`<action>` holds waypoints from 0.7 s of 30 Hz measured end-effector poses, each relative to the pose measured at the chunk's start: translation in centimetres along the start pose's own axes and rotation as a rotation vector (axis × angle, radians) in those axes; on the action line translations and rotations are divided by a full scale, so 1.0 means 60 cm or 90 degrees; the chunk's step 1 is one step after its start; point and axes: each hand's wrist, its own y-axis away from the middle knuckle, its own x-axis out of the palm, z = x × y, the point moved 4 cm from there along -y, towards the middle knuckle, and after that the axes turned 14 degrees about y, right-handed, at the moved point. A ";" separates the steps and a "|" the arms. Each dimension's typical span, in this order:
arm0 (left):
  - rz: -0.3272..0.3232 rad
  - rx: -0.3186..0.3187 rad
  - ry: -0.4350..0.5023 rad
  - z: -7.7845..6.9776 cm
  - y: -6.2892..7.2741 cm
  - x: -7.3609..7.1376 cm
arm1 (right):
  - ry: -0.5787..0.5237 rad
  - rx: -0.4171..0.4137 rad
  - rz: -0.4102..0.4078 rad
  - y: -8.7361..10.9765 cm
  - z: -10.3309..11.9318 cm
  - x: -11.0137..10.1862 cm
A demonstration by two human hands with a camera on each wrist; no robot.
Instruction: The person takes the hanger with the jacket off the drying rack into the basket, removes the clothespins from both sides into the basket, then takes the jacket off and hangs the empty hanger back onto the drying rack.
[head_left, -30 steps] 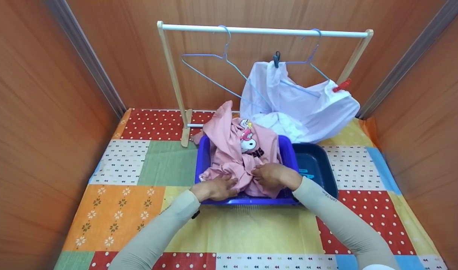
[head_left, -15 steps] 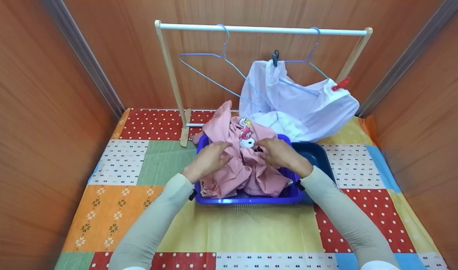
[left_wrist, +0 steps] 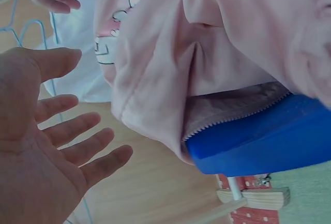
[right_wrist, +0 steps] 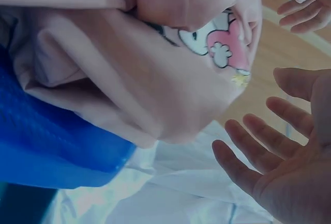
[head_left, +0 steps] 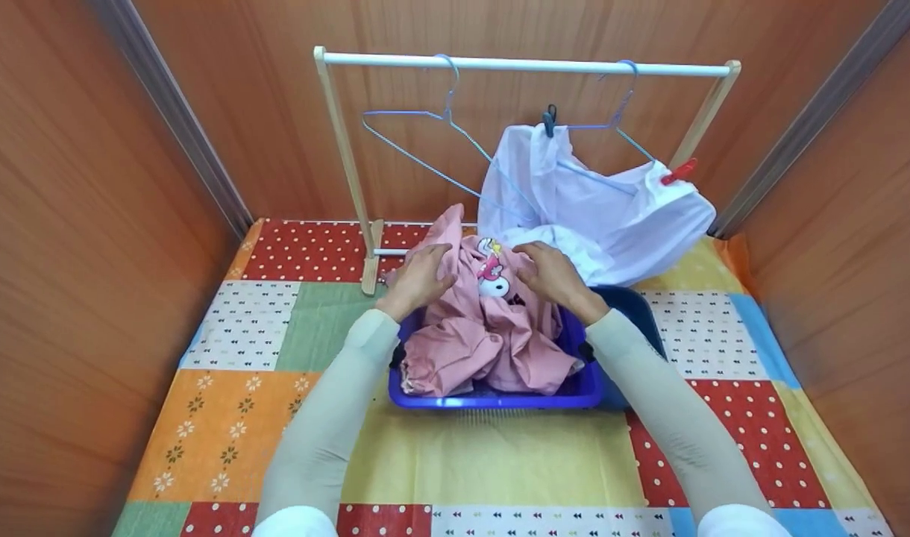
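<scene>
1. Here we are with the pink garment (head_left: 455,350), heaped in the purple basket (head_left: 492,401), one bunched part rising over the far rim, its cartoon print (head_left: 492,287) facing up at us.
2. Our left hand (head_left: 418,280) hovers at the garment's left side: fingers spread, thumb held apart, and the left wrist view shows a clear gap between it and the fabric.
3. Across from it, our right hand (head_left: 556,276) matches: fingers spread and lightly bent, palm turned towards the garment, just beside the fabric and apart from it.
4. So that's both palms facing each other, with the print between them!
5. From the left wrist we catch a zipper (left_wrist: 238,119) along the garment's edge, right against the basket wall.
6. Beyond our hands stands a rack (head_left: 526,63), two hangers hooked on its white bar. The left hanger (head_left: 403,112) hangs tilted; the right hanger (head_left: 593,127) carries a white cloth (head_left: 604,201), with a dark clip (head_left: 550,121) and a red clip (head_left: 679,171) on it.
7. Over to the right, a dark tray (head_left: 634,313) peeks out from behind the basket.
8. Under everything, we've got a patchwork tablecloth (head_left: 500,455): dots, flowers, little triangles, plain squares.
</scene>
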 end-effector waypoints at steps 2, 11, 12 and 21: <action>0.015 -0.011 0.003 0.009 -0.013 0.003 | -0.003 0.007 -0.001 -0.008 -0.007 0.006; 0.031 -0.030 -0.017 0.053 -0.045 0.022 | -0.018 0.022 0.004 -0.033 -0.024 0.045; 0.032 -0.032 -0.022 0.056 -0.047 0.024 | -0.023 0.027 0.008 -0.035 -0.026 0.048; 0.054 -0.078 0.018 0.070 -0.052 0.031 | -0.047 0.086 0.075 -0.046 -0.038 0.075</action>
